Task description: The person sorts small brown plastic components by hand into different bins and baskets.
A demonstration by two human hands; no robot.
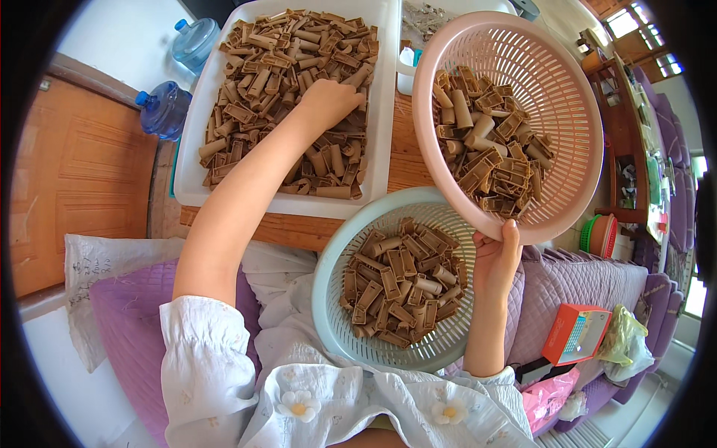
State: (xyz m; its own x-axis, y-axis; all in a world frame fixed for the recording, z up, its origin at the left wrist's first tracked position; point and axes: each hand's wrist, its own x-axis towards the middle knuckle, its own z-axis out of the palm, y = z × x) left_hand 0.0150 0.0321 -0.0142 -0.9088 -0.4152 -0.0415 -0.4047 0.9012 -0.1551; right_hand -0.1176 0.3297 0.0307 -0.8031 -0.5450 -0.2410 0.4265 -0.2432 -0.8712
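My left hand (332, 103) reaches into a white tray (381, 168) heaped with brown plastic half-round shells (258, 82). Its fingers curl down among the pieces, and what they hold is hidden. With thumb on top, my right hand (494, 261) grips the near rim of a pink slotted basket (556, 82). This basket is tilted toward me and has more brown shells (489, 142) gathered at its left side. Below it, a pale green slotted basket (326, 299) sits on my lap, partly filled with the same kind of shells (403, 284).
The tray rests on a wooden table (291, 230). Two blue water jugs (164, 108) stand beyond its left side. Purple quilted seating (590, 284) lies to the right, bearing a red box (575, 334) and plastic bags (626, 343). A brown door (78, 179) is at far left.
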